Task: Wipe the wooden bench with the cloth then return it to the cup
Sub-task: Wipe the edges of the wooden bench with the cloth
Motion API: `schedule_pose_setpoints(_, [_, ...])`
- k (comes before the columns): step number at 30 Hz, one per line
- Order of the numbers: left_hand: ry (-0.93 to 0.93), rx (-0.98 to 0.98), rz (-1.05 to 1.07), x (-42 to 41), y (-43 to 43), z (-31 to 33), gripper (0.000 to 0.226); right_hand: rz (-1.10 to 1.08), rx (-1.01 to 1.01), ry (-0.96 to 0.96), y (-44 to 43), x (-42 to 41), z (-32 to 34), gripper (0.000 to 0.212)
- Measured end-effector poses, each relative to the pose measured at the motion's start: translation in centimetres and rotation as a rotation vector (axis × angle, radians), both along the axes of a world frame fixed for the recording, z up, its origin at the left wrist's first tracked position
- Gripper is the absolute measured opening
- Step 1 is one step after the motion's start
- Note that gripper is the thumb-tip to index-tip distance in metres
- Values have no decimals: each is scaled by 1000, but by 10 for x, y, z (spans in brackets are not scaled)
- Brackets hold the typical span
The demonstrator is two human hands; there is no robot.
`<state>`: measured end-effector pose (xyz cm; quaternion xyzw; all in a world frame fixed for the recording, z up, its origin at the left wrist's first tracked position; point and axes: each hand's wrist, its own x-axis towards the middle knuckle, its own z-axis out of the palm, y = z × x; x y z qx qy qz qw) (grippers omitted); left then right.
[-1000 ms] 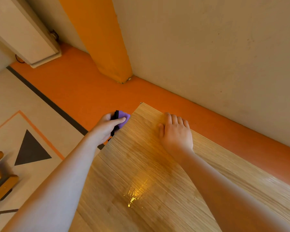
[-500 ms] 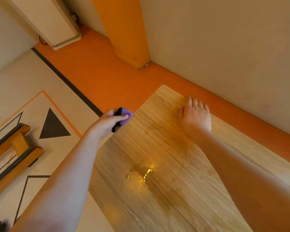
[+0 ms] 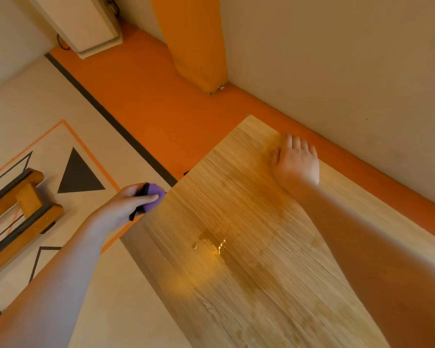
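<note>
The wooden bench (image 3: 236, 272) fills the lower right of the head view, its pale top streaked with damp patches and a bright glint near the middle. My left hand (image 3: 126, 207) grips a bunched purple cloth (image 3: 154, 195) with a dark edge, right at the bench's left edge. My right hand (image 3: 295, 164) lies flat on the bench top near its far corner, fingers straight and together. No cup is in view.
An orange floor strip (image 3: 141, 116) runs along the cream wall (image 3: 337, 71) behind the bench, with an orange pillar (image 3: 194, 46) at the corner. A wooden frame (image 3: 23, 209) lies on the patterned floor at left. A white unit (image 3: 86, 23) hangs on the far wall.
My left hand has drawn the cloth back along the bench's left edge, away from the far corner. My right hand has stayed pressed near that corner. The view has swung left.
</note>
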<state>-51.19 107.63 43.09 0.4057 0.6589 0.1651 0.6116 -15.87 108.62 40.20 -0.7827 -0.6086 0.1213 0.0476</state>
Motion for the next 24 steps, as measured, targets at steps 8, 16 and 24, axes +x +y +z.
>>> schedule_pose_setpoints(8, [-10,77,24,5,-6,-7,20,8,9,-6,-2,0,-2,54])
schedule_pose_setpoints(16, [40,14,127,-57,-60,0,29,20,24,-3,-3,0,-2,54])
schedule_pose_setpoints(24, [-42,92,438,-62,-101,-5,19,23,20,6,-3,1,0,54])
